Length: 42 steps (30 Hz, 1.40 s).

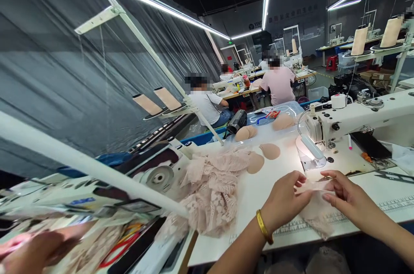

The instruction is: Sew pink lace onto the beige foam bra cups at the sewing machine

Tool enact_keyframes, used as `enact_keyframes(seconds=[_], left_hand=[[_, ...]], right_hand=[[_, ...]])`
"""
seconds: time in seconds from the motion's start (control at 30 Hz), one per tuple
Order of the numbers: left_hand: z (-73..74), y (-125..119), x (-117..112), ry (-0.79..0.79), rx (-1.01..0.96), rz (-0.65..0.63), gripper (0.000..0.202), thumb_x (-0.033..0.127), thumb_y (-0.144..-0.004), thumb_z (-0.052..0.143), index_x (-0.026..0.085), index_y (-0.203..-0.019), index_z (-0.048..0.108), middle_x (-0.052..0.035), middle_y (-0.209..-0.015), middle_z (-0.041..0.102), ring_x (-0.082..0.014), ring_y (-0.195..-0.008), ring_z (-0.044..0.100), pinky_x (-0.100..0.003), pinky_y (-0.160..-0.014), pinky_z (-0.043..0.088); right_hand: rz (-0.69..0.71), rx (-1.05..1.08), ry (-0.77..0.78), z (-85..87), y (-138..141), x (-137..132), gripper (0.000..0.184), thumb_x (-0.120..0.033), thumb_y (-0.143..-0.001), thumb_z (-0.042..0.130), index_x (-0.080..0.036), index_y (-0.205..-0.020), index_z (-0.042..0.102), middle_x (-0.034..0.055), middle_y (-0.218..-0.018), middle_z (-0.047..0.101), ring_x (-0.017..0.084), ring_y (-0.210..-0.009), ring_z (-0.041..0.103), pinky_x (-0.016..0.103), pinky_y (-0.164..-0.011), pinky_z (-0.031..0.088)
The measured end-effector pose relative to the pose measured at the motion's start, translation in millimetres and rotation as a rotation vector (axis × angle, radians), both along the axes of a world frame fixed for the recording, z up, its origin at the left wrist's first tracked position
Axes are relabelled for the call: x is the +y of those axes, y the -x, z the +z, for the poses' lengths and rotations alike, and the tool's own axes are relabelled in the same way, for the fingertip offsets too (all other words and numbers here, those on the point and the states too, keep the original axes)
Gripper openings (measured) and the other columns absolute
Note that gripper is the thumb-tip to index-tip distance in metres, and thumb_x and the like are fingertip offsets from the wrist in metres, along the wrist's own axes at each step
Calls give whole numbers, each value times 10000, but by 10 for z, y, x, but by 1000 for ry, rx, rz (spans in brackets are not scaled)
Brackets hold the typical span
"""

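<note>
Both of my hands hold a small piece of pale pink lace fabric (318, 218) near the table's front edge, its lower end draping over the printed ruler. My left hand (289, 198), with a gold bracelet (263, 226) at the wrist, pinches one side between thumb and fingers. Opposite it, my right hand (347, 198) grips the other side. Just beyond them is the lit needle area of a white sewing machine (365, 114). A heap of pale pink lace (216, 192) lies to the left, with beige pads (270, 151) behind it.
A black phone (371, 144) and dark scissors (394, 177) lie on the right. At lower left, a co-worker's hand (39, 248) is at a neighbouring machine, near red-handled scissors (119, 250). A slanting white pole (90, 162) crosses the left side. Several people sit at machines farther back.
</note>
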<state>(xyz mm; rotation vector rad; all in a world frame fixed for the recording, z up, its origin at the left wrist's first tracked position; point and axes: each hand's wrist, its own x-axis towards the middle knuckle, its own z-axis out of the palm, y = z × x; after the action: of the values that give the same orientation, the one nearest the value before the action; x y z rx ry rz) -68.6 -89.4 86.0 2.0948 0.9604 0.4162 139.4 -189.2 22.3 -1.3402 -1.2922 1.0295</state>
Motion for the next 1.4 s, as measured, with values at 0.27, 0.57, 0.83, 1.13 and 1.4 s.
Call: enact_keyframes(seconds=[0.27, 0.57, 0.83, 1.13, 1.4], left_hand=[[194, -80, 324, 221, 60, -589, 947, 548, -678, 914, 222, -1484, 540, -119, -1406, 657, -353, -1348, 585, -455, -1143, 460], [103, 178, 296, -670, 84, -174, 72, 156, -908, 630, 214, -881, 596, 16, -735, 608, -153, -671, 531, -291, -679, 405], [-313, 46, 282, -1077, 380, -499, 120, 288, -1012, 664, 191, -945, 640, -25, -883, 693, -200, -843, 618, -384, -884, 419], [-714, -349, 719, -932, 370, -473, 115, 141, -940, 616, 190, -855, 556, -45, -866, 628, -200, -763, 557, -332, -693, 424], [-815, -341, 706, -908, 200, -450, 97, 125, -957, 543, 194, -889, 547, -49, -874, 606, -210, -787, 526, -323, -757, 468]], right_hand=[[276, -496, -269, 259, 51, -36, 392, -219, -1070, 507, -364, -1428, 440, -15, -1044, 759, 178, -894, 737, 286, -788, 565], [-68, -818, -940, 222, -23, 337, 496, -52, -1005, 544, -294, -1436, 505, 53, -986, 806, 208, -774, 723, 344, -721, 569], [282, -939, -837, -227, -448, 796, 299, -150, -1070, 482, -291, -1125, 739, 19, -998, 818, 184, -831, 739, 296, -751, 569], [282, -920, -677, -242, -702, 807, 404, -107, -1036, 476, -314, -1265, 736, 61, -1142, 798, 224, -935, 712, 337, -785, 571], [270, -991, -630, -284, -743, 787, 343, -140, -1035, 484, -292, -1222, 727, 111, -1169, 763, 280, -1071, 693, 389, -820, 591]])
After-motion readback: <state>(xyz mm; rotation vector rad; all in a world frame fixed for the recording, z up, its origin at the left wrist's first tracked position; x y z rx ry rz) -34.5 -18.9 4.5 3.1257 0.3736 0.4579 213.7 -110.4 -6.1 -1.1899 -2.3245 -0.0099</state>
